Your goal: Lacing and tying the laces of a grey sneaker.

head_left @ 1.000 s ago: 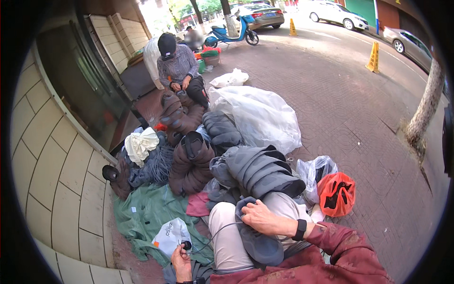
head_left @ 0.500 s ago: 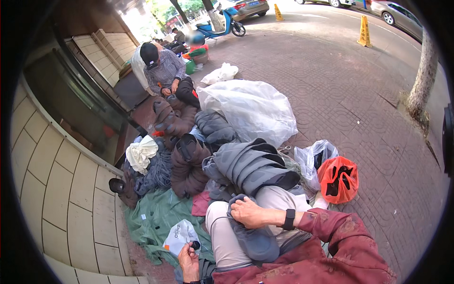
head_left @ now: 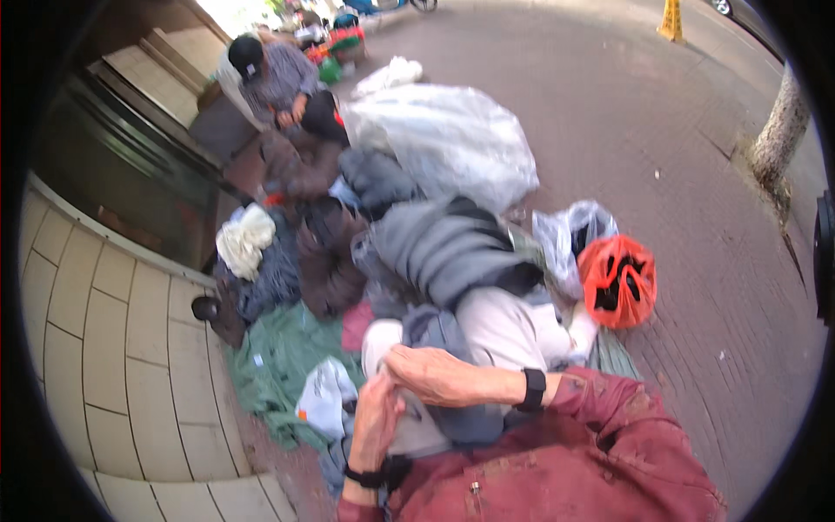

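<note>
My left hand (head_left: 374,422) and my right hand (head_left: 439,376) meet above my left knee, fingers closed and pressed together at the tips. Whatever lies between the fingertips is hidden and smeared by motion. Beneath my right hand, a grey cap (head_left: 470,426) lies across my lap, partly covered by hand and wrist. Just beyond my knees rests a long nested stack of grey caps (head_left: 435,248). A brown stack of caps (head_left: 329,270) stands left of it. To the left of my hands, a white printed bag (head_left: 326,400) sits on a green cloth (head_left: 283,370).
An orange bag (head_left: 619,283) with dark pieces and a clear plastic bag (head_left: 557,244) stand at right. A large clear sack (head_left: 444,143) lies beyond the stacks. Another person (head_left: 283,87) sits at far left, near the tiled wall (head_left: 113,348). A tree trunk (head_left: 780,130) rises at right.
My left hand, which held a small dark round object beside the white bag, has come up and right to meet my right hand. The right hand has moved left off the cap. The view has shifted.
</note>
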{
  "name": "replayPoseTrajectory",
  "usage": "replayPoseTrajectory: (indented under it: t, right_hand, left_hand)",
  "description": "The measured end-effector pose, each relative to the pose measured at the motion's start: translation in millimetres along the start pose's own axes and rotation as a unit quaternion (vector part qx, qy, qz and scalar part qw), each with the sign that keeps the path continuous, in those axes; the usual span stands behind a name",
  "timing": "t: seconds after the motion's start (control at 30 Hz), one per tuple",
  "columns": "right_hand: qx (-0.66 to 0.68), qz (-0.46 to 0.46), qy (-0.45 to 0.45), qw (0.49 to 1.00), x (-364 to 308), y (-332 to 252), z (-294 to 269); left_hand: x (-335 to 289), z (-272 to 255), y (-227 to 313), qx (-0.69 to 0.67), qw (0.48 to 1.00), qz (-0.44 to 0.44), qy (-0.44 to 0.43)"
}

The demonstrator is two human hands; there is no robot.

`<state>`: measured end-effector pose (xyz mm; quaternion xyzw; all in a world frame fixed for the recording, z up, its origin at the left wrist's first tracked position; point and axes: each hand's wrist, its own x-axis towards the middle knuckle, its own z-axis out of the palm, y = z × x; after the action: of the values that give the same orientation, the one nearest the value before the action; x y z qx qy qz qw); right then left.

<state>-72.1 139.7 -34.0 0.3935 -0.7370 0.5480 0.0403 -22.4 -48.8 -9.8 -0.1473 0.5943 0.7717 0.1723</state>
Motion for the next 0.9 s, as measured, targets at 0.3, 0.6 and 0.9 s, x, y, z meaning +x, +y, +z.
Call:
replayPoseTrajectory:
  t: [0.3, 0.6, 0.9]
  right_hand:
    - [0.399, -0.125, -0.144, 0.897, -1, -112, 26]
    - [-0.023, 0.115, 0.08, 0.99, -20, -38, 0]
    - [-0.054, 0.042, 0.026, 0.997, -32, -35, 6]
  left_hand:
    - [29, 17, 4, -0.212, 0.969, -0.106, -0.076]
    - [-14, 13, 17, -0.124, 0.99, -0.047, -0.048]
    - [-9, 16, 35, 0.191, 0.975, 0.053, 0.101]
